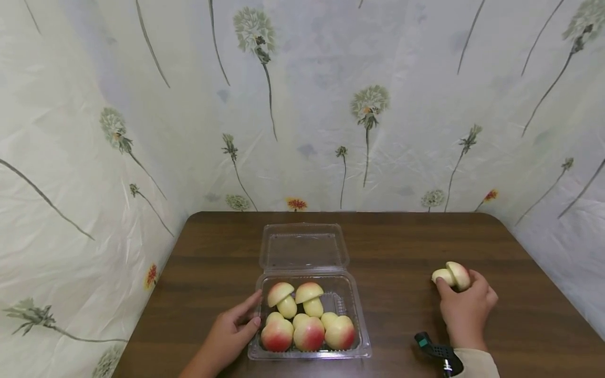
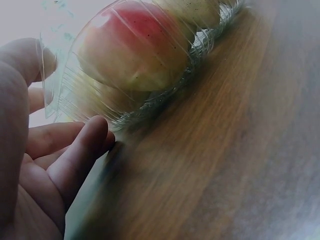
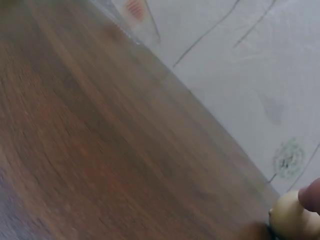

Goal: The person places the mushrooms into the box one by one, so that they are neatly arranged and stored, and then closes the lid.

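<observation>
On the right of the head view my right hand point(image 1: 468, 304) pinches a toy mushroom point(image 1: 457, 275) with a pale stem and red-and-yellow cap, lying sideways over the table. Its pale rounded end point(image 3: 290, 215) shows under the thumb in the right wrist view. My left hand point(image 1: 231, 328) rests at the left side of a clear plastic clamshell box point(image 1: 348, 304), its fingers point(image 2: 40, 57) loosely bent along the box wall. Several mushrooms of the same kind lie in the box: two in the back row, caps away from me, and a front row with caps point(image 1: 309, 335) toward me.
The box's lid point(image 1: 302, 252) lies folded back behind it on the brown wooden table point(image 1: 397, 241). Flower-printed white sheeting point(image 1: 307, 105) hangs along the back and sides. A black wrist camera mount point(image 1: 437, 350) sits at my right cuff.
</observation>
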Action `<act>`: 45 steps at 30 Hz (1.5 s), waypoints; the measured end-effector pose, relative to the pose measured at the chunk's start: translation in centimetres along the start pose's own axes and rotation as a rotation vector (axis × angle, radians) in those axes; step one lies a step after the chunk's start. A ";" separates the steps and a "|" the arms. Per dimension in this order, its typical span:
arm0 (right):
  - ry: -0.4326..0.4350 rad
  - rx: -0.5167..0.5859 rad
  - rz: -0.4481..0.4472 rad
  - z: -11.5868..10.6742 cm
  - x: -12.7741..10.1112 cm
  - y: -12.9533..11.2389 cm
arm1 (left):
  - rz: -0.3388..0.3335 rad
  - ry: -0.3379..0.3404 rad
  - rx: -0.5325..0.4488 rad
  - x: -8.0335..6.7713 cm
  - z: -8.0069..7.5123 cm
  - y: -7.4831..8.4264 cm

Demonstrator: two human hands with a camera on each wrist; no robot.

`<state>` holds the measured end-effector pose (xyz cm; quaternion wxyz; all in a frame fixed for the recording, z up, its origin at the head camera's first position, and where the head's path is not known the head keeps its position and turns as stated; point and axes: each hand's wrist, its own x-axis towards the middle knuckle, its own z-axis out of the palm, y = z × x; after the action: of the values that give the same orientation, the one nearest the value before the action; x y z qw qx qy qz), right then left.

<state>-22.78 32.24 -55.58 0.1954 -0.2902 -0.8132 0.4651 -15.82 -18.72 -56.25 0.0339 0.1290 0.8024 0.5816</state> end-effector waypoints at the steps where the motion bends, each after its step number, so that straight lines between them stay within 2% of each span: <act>1: 0.002 0.000 -0.001 0.0 0.1 0.1 | 0.000 0.001 0.002 0.0 0.0 0.1; 14: 0.011 -0.060 -0.038 0.1 0.7 0.2 | 0.002 -0.002 0.006 0.2 0.0 0.1; 25: -0.008 -0.086 -0.020 0.6 0.9 -0.1 | -0.015 0.003 0.006 0.0 0.0 0.1; 32: 0.000 -0.068 -0.018 0.7 0.7 0.1 | -0.003 0.016 0.010 -0.1 0.1 0.0; 36: 0.012 -0.050 -0.046 0.6 0.8 0.2 | 0.000 0.018 0.003 -0.1 0.2 0.0; 42: 0.007 -0.043 -0.084 0.6 0.7 0.4 | 0.068 0.034 0.018 -0.1 0.2 0.0; 45: -0.001 -0.049 -0.100 0.7 0.6 0.4 | 0.047 0.035 0.018 -0.1 0.2 0.1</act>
<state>-23.53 32.35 -56.24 0.2110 -0.2535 -0.8380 0.4347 -15.69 -18.53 -56.18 0.0051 0.1377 0.8049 0.5772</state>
